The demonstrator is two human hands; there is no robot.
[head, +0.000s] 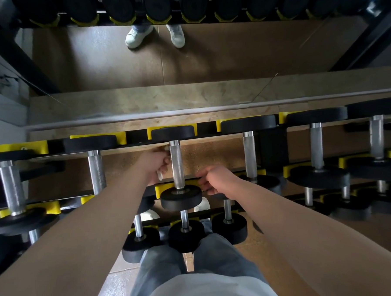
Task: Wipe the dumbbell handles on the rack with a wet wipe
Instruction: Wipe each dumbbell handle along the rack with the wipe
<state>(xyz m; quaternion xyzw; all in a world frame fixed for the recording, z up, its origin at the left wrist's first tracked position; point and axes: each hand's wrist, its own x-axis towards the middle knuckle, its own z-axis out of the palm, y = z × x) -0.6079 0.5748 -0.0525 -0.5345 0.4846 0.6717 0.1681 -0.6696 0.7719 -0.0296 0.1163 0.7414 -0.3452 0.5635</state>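
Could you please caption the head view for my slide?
Left hand holds a wet wipe beside a dumbbell handle; right hand hovers nearby.

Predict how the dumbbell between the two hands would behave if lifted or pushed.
Probably heavy for its size: the dumbbell has thick black heads on a metal handle. Likely to roll off its yellow cradles, the heads being round. The textured handle should resist slipping.

We count six dumbbells [177,164] with round black ends and shiny metal bars on the shelf by our hands, one crumpled white wet wipe [160,175], one left hand [155,164], one right hand [216,180] and two white shoes [138,35].
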